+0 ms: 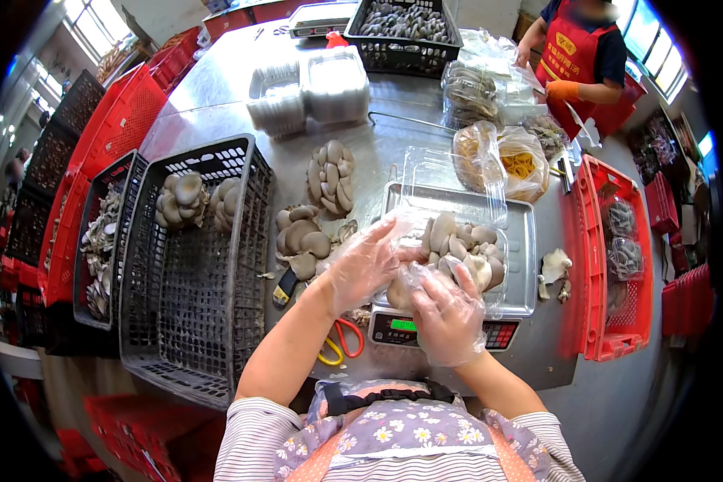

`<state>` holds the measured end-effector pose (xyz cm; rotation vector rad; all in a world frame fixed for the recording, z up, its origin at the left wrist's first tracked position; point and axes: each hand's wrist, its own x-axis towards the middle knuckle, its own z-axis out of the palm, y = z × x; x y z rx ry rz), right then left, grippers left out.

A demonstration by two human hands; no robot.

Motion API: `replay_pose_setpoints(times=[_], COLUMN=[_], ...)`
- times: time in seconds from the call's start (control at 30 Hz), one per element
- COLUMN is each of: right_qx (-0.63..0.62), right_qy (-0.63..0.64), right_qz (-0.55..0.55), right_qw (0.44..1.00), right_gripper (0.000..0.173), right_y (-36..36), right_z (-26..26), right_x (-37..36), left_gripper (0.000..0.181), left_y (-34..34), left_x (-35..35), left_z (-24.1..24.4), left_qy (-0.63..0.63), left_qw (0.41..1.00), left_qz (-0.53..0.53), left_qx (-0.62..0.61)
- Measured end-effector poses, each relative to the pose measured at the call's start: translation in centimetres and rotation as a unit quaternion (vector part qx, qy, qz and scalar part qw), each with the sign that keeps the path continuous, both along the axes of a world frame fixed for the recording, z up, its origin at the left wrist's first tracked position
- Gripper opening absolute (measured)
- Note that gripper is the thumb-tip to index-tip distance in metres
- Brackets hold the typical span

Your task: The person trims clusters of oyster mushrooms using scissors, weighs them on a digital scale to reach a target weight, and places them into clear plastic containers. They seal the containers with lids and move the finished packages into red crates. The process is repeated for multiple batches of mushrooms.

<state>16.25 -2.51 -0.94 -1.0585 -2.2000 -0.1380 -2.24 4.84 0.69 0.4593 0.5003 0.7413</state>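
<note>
My left hand (367, 259), in a thin clear plastic glove, is at the left side of a cluster of grey oyster mushrooms (446, 235). Gloved the same way, my right hand (449, 316) reaches over the front of the cluster, its fingertips at the caps. One mushroom cap (399, 295) shows between my hands; whether either hand grips it is hidden. The cluster sits in a clear plastic clamshell box with its lid (446, 175) raised, on the steel pan (521, 259) of a digital scale. My right hand covers part of the scale's lit green display (403, 325).
Left are mushroom clusters (330, 178), scissors (350, 337), a box cutter (285, 288) and a black crate (250, 253). Stacked clear boxes (337, 84) and a bag of yellow rubber bands (521, 165) stand beyond. A red crate (587, 259) is right; a person in an apron (569, 57) works behind.
</note>
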Motion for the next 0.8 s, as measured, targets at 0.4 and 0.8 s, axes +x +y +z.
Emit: replay_pose_setpoints(times=[0.4, 0.8], right_qx=[-0.016, -0.013], right_qy=[-0.110, -0.105], right_qz=[-0.124, -0.063], right_qw=[0.986, 0.992], right_gripper=[0.023, 0.030], right_y=[-0.5, -0.9], right_z=[0.9, 0.1], right_x=[-1.8, -1.4], left_gripper=[0.077, 0.059], left_y=[0.2, -1.6], left_x=[-0.3, 1.4], left_z=[0.0, 0.4], left_qy=[0.053, 0.252], left_qw=[0.999, 0.945], left_qz=[0.002, 0.150], left_qx=[-0.001, 0.148])
